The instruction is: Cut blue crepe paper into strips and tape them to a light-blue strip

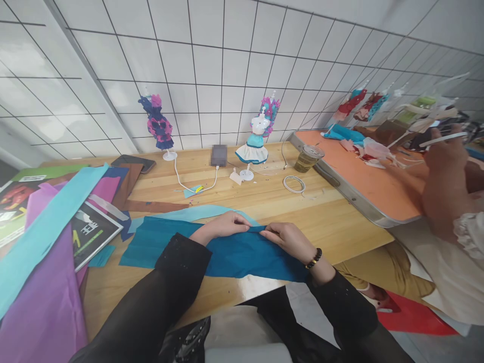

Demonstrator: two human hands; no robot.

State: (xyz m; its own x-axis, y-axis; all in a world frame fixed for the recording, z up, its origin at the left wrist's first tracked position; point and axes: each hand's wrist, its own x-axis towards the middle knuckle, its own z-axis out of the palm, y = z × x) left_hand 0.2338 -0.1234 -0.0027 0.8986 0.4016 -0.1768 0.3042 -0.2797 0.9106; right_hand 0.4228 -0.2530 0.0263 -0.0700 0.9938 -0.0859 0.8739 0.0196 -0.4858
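Observation:
A wide strip of dark teal crepe-like sheet (242, 257) lies across the wooden table in front of me. My left hand (228, 224) pinches its upper edge near the middle. Just to the right, my right hand (283, 234) pinches the same edge between thumb and fingers, where a narrow fold shows. A light blue strip (204, 212) runs behind the sheet and passes close to my fingers. Beyond my hands stands a small dress form (253, 141) in a teal and white dress.
Coloured sheets (49, 282) and magazines (98, 229) pile up at the left. A second dress form (157, 123), a phone (134, 163), a tape roll (294, 184) and a cup (308, 157) stand or lie farther back. At the right, another person's hand (448, 151) is over an orange table (393, 191).

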